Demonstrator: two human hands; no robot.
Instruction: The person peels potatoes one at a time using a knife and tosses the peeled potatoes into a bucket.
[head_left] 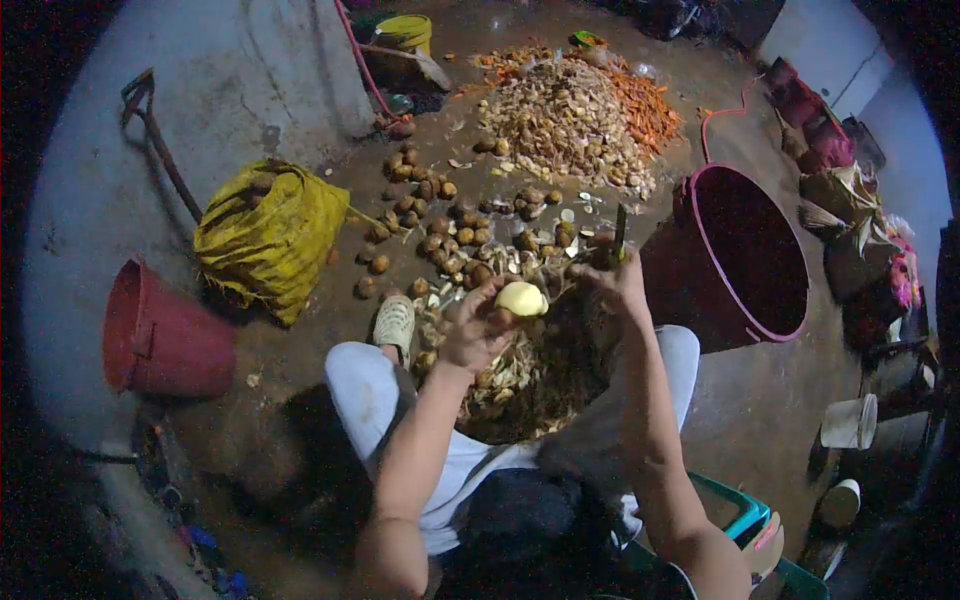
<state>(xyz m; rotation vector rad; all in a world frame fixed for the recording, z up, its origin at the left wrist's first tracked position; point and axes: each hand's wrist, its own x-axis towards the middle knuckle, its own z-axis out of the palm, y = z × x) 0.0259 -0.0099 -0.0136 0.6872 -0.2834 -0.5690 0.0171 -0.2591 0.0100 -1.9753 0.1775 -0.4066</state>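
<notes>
With left hand (478, 330) curled round the potato (521, 299), reaching forward, holding it left of the tub (680, 285); with right hand (618, 285) outstretched nearer the tub, closed on a knife (621, 230), pointing it upward.

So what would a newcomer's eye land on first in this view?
Probably the pale peeled vegetable, bright near the middle in the left hand. Next, the big heap of pale pieces on the floor at the top of the view, with orange pieces along its right side. Then the crumpled yellow sack at left and the large dark red tub at right.
</notes>
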